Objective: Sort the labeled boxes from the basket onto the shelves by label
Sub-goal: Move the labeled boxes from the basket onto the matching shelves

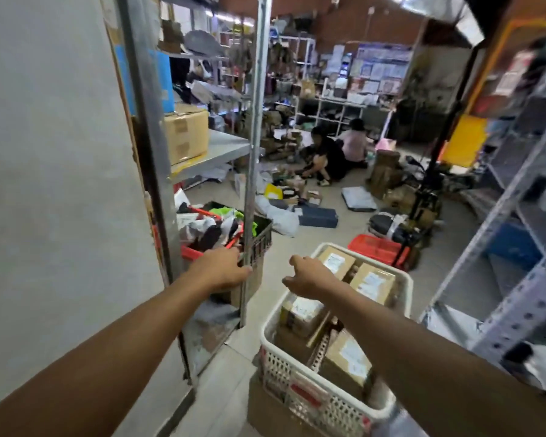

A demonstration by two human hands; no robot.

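A white plastic basket point(328, 402) stands at the lower middle on a brown carton point(265, 411). Several labeled cardboard boxes lie in it, among them one at the far end point(334, 261), one beside it point(372, 282) and one marked by hand point(301, 313). My right hand point(309, 275) hovers over the basket's far left corner, fingers loosely curled, holding nothing. My left hand point(224, 269) reaches to the metal shelf post point(248, 216), its fingertips at the post and at a brown box point(254, 279) on the low shelf; its grip is hidden.
The left shelf unit carries a large taped carton point(186, 134) and a red crate of clothes point(202, 234). A grey-blue rack point(517, 279) stands at right. A red basket point(375, 247) and scattered parcels lie on the floor, where two people point(328, 156) sit.
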